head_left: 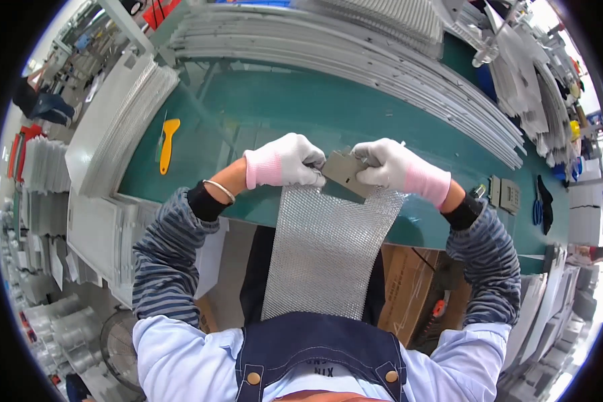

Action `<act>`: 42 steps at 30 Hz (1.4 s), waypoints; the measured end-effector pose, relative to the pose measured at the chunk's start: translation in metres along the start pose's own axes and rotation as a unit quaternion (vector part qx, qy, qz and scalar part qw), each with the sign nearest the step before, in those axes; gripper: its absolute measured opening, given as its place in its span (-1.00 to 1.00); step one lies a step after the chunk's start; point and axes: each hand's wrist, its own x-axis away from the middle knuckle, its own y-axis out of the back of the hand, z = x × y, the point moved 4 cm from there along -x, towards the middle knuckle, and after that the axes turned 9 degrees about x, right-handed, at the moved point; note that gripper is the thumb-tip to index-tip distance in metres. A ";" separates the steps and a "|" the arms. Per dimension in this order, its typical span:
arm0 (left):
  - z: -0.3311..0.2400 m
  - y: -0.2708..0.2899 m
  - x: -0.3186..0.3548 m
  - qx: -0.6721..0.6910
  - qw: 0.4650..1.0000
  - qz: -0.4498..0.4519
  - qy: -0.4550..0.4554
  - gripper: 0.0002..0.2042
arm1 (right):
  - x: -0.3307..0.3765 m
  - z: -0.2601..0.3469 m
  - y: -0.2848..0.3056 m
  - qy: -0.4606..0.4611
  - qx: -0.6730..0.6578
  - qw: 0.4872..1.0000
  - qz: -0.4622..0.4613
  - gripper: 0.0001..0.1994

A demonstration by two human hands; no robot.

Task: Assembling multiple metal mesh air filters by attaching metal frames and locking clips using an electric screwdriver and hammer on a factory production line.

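Observation:
My left hand (291, 161), in a white glove with a pink cuff, pinches the top edge of a silvery metal mesh sheet (321, 248). Its fingertips meet the left end of a small grey metal plate (344, 173). On the plate's other end, my gloved right hand (390, 166) is closed, thumb in front and fingers behind. The mesh hangs over the table's front edge toward my lap, its upper right corner just beneath my right hand. What the left fingertips cover is hidden.
A yellow-handled scraper (169, 146) lies on the green table (268, 100) at left. Long metal strips (355, 57) line the back, and stacked panels (117, 120) stand at left. At right are a grey calculator-like device (509, 195) and a blue-handled tool (537, 209).

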 end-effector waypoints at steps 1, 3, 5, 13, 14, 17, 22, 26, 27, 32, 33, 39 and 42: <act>0.001 0.002 -0.002 -0.009 1.000 0.001 -0.003 -0.81 | 0.004 -0.001 -0.001 -0.009 -0.021 1.000 -0.007 -0.70; 0.003 0.003 0.001 -0.009 1.000 0.004 0.012 -0.84 | 0.007 0.003 -0.003 -0.011 -0.028 1.000 -0.009 -0.70; 0.008 0.004 0.002 -0.010 0.999 0.016 0.032 -0.84 | 0.008 0.007 -0.003 0.004 -0.001 1.000 -0.014 -0.70; -0.002 0.005 0.007 -0.015 0.999 -0.024 -0.039 -0.77 | -0.003 0.009 -0.008 0.038 0.082 0.994 0.068 -0.67; -0.003 0.002 0.007 -0.015 0.999 -0.021 -0.039 -0.77 | -0.002 0.008 -0.013 0.041 0.067 0.993 0.083 -0.67; -0.007 -0.006 0.007 -0.028 0.998 -0.030 -0.046 -0.77 | 0.000 0.012 -0.010 0.044 0.077 0.991 0.098 -0.70; -0.034 -0.009 0.017 -0.080 0.990 -0.066 -0.091 -0.78 | -0.009 0.012 -0.018 -0.032 0.072 0.981 0.178 -0.69; -0.020 0.001 0.031 -0.047 0.987 -0.111 -0.101 -0.79 | -0.022 0.022 -0.027 -0.049 0.072 0.984 0.156 -0.69; -0.019 0.000 0.030 -0.042 0.986 -0.115 -0.117 -0.79 | -0.023 0.020 -0.029 -0.040 0.072 0.988 0.130 -0.68; -0.030 -0.004 0.018 -0.071 0.985 -0.065 -0.143 -0.68 | -0.010 0.016 -0.029 -0.032 0.010 0.985 0.169 -0.68; -0.028 0.001 0.019 -0.070 0.983 -0.066 -0.154 -0.68 | -0.011 0.021 -0.025 0.019 0.014 0.989 0.146 -0.66; 0.059 -0.008 0.053 0.430 0.865 -0.239 -0.095 -0.58 | -0.032 0.042 0.003 0.058 0.114 0.975 0.181 -0.47; 0.055 -0.041 0.066 0.473 0.807 -0.331 -0.119 -0.76 | -0.040 0.048 0.073 0.033 0.096 0.995 0.010 -0.56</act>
